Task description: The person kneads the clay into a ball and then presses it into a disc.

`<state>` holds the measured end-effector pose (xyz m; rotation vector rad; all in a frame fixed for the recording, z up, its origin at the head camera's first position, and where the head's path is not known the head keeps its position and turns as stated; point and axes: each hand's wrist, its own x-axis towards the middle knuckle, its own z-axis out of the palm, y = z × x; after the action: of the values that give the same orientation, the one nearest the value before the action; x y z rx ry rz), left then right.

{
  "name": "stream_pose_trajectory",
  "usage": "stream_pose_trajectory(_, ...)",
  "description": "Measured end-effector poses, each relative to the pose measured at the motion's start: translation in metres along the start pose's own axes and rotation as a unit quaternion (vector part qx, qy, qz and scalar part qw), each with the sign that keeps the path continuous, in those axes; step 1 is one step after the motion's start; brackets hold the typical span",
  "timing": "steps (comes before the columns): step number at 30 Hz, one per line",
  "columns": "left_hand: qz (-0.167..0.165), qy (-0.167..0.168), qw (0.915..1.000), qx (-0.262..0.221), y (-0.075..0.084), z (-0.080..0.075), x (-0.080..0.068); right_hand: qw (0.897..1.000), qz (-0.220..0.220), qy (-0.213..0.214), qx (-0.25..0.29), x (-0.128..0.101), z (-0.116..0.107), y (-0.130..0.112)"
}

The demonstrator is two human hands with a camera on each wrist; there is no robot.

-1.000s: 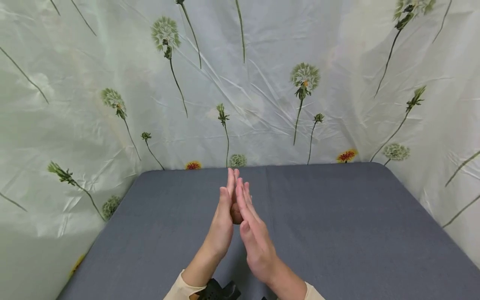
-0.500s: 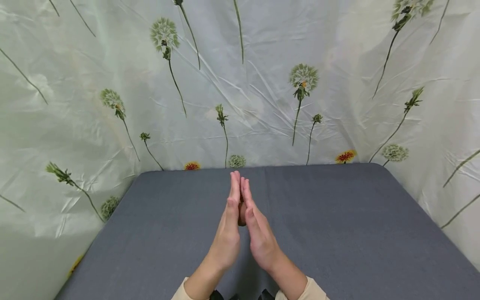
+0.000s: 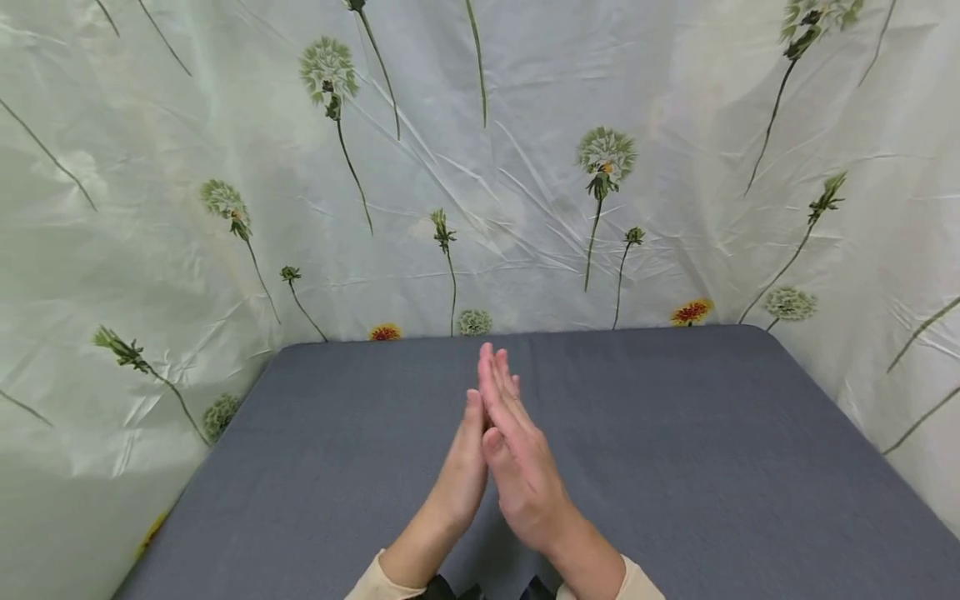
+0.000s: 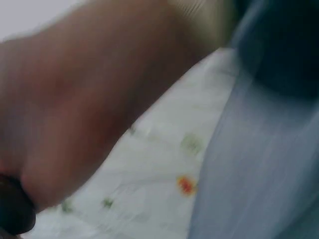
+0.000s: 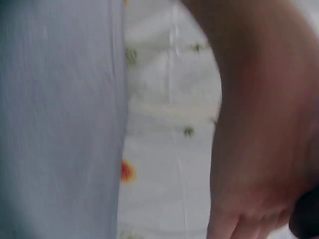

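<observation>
Grey tabletop, dandelion-print curtain behind: I see left hand and right hand flat, fingers straight, rolling a small dark ball between palms; next needs steady pressure.

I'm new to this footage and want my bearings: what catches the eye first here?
The two hands, left hand and right hand, pressed palm to palm with straight fingers above the middle of the grey table. Behind and around it hangs a pale crinkled backdrop printed with long-stemmed dandelion heads. Both wrist views are blurred.
</observation>
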<state>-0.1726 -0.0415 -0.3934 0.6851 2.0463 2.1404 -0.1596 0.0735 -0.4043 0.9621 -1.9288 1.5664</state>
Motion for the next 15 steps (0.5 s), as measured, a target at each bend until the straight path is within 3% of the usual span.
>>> stream_pose_trajectory(4,0.014,-0.010,0.9986,0.050,0.003,0.013,-0.006,0.995,0.078,-0.002,0.057,0.003,-0.012,0.012)
stream_pose_trajectory(6,0.020,0.010,0.9968,0.077,0.008,0.010,-0.009,0.990,0.107,-0.013,0.091,0.001,-0.008,0.016)
stream_pose_trajectory(11,0.061,0.063,0.9911,0.100,0.016,-0.006,-0.007,0.982,0.117,-0.044,0.143,-0.007,0.013,0.015)
stream_pose_trajectory(15,0.056,0.081,0.9926,0.071,0.016,-0.020,-0.001,0.985,0.101,-0.051,0.134,-0.014,0.026,0.005)
